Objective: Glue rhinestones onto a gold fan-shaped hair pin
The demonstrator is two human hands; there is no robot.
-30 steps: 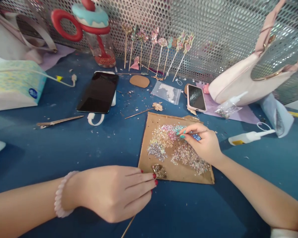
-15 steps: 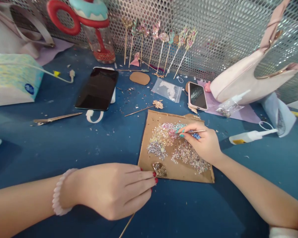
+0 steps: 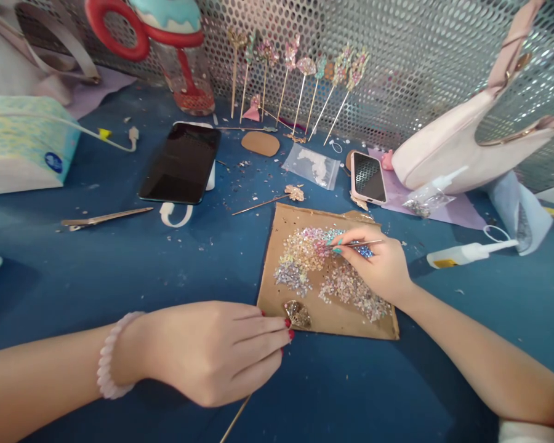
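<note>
A brown cardboard sheet (image 3: 332, 317) lies on the blue table, covered with piles of small shiny sequins (image 3: 305, 252). My right hand (image 3: 378, 267) is closed on thin metal tweezers (image 3: 362, 243), their tip down among the sequins. My left hand (image 3: 216, 351) rests at the sheet's near left corner, fingers closed round a thin wooden stick (image 3: 234, 419) that runs out under the palm. The stick's gold fan-shaped ornament (image 3: 297, 314) lies on the cardboard at my fingertips.
Several decorated sticks (image 3: 300, 86) lean on the perforated metal wall. Two phones (image 3: 181, 162) (image 3: 368, 178), a small plastic bag (image 3: 311, 166), a glue bottle (image 3: 466, 253), a pink handbag (image 3: 461, 147), a tissue pack (image 3: 23, 147) and a metal tool (image 3: 102, 218) lie around.
The view has shifted slightly. My right hand nudged the tweezers a little among the sequins; my left hand stays where it was.
</note>
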